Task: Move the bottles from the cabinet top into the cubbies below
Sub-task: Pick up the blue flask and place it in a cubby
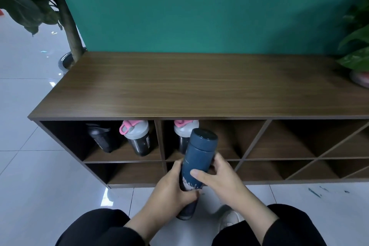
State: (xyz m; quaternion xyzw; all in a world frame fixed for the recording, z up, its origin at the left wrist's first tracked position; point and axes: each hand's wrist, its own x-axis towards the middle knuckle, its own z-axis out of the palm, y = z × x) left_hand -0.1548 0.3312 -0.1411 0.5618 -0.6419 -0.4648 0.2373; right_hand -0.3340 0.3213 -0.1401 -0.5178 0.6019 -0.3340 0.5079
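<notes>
A dark blue flask [198, 154] with a pale pattern low on its side is held upright in front of the wooden cabinet [199, 86]. My left hand [171, 187] grips its lower left side and my right hand [217, 179] wraps its right side. The upper left cubby holds a black bottle [99, 138] and a grey-lidded shaker with a pink cap [138, 138]. Another pink-capped shaker [183, 132] stands in the upper middle cubby, partly hidden behind the flask. No bottles stand on the cabinet top.
Cubbies with diagonal dividers [299, 146] lie to the right. A potted plant [357, 60] sits on the cabinet's far right end. A tall plant in a pot [67, 58] stands on the tiled floor at the left. A teal wall backs the cabinet.
</notes>
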